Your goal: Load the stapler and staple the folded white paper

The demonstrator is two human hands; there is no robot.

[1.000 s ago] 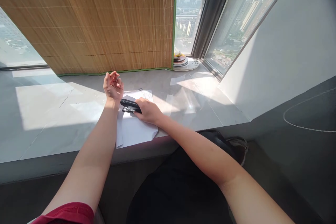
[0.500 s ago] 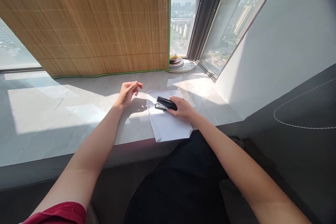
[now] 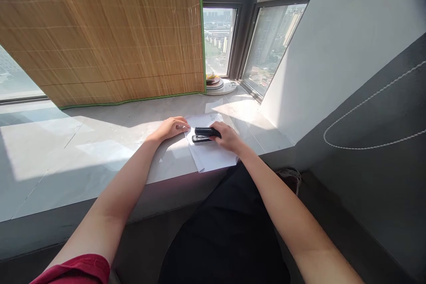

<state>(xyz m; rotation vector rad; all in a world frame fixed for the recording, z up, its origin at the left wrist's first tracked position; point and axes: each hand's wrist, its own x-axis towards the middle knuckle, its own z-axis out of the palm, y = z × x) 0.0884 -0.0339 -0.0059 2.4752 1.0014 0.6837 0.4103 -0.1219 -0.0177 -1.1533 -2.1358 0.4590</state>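
White sheets of paper lie on the sill, with some printing near the far right corner and a creased near-left corner. My right hand is wrapped round the rear of a black stapler, held over the paper. The stapler's jaws point left and are apart. At the paper's upper left edge, my left hand has its thumb and fingers closed on the paper; part of the grip is hidden by the fingers.
A pale tiled window sill ends at a front edge close to my body. A stack of plates stands in the far window corner. A bamboo blind hangs along the back, and a bead chain loops at the right.
My left hand has moved right and down from above the sill to the paper's left edge. The stapler has turned more level in my right hand. The view has shifted slightly.
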